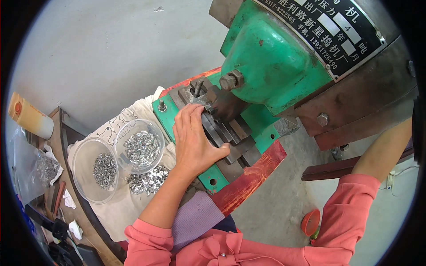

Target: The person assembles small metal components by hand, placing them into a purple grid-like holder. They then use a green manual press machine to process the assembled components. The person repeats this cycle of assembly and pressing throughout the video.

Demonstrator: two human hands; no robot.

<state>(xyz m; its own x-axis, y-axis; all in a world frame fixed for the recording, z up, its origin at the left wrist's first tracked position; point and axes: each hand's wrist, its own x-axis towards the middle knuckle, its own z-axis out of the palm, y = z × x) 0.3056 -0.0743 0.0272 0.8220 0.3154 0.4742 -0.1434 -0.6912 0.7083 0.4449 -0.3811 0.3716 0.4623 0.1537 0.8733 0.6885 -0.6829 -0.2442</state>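
My left hand (195, 144) rests against the steel die block (222, 135) on the press bed, its fingers stretched along the near side and the thumb spread apart from them. Nothing can be seen between them. Just above the fingertips is the dark press ram (230, 106), below the green press head (275, 57). An upright bolt (198, 87) stands at the back of the die. My right forearm (386, 148) reaches up along the machine's right side; the hand itself is hidden. Left of my left wrist, a clear plastic tub (116, 148) contains shiny metal pieces.
Another clear tub (80, 181) holds small grey metal parts. Loose metal scraps (151, 179) lie on the pale cloth (106, 210) beside the press. A yellowish bottle (33, 117) stands far left. A red wooden board edge (262, 170) runs under the bed; an orange bowl (310, 221) sits below right.
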